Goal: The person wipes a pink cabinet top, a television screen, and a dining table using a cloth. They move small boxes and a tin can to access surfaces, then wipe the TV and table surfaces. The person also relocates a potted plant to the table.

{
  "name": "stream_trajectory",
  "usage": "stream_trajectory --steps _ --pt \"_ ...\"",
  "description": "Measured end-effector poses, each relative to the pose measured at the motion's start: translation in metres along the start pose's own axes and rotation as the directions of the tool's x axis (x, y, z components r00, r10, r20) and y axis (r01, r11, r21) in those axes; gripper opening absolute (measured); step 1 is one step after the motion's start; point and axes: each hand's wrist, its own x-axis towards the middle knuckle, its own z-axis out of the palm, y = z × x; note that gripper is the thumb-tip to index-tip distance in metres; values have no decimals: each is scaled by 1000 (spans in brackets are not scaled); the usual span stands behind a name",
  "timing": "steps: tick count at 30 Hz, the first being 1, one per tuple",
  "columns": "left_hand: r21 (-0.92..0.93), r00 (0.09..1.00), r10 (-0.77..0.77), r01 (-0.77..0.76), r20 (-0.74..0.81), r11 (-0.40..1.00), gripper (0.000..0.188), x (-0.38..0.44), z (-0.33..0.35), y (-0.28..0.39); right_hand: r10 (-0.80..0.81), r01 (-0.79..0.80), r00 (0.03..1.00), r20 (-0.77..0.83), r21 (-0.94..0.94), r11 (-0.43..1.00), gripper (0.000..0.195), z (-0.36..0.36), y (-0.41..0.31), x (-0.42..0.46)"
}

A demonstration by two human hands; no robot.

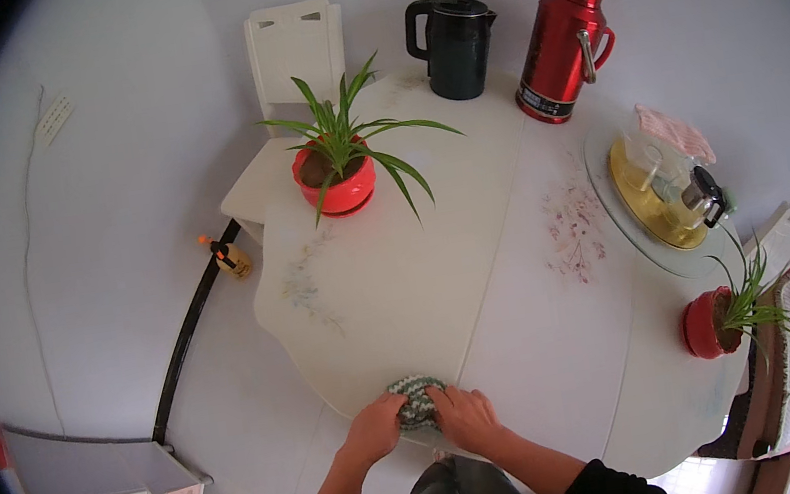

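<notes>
A green and white patterned cloth point(415, 412) lies bunched at the near edge of the white table point(399, 277). My left hand point(376, 428) grips its left side, and my right hand point(466, 415) grips its right side with the fingers pressed on top. Part of the cloth is hidden under my fingers. Farther up the table, a spider plant in a red pot point(342, 192) stands on the left part of the tabletop.
A black electric kettle point(458, 52) and a red thermos flask point(557, 53) stand at the back. To the right are a glass turntable point(613, 209) bearing a gold tray point(630, 195) with glassware, and a second red potted plant point(709, 324). A spray bottle point(234, 260) is on the floor, left.
</notes>
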Motion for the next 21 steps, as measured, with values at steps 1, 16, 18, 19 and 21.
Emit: stream_trajectory --steps 1,16,18,19,21 --pt "-2 998 5 -5 -60 1000 31 0 2 1 -27 26 1000 -4 -19 999 35 -2 2 3" --pt "-5 994 -32 31 -104 999 28 8 4 7 247 -278 924 292 71 958 68 -28 -9 21" --pt "-15 998 6 -7 -55 1000 28 16 0 1 339 -390 834 435 31 920 76 -41 -19 37" --pt "-5 999 -4 4 -33 1000 27 16 -2 0 344 -391 820 457 10 920 79 -43 -20 41" --pt "15 1000 -25 24 15 1000 27 13 -7 3 362 -398 804 472 -24 917 81 -39 -23 41"
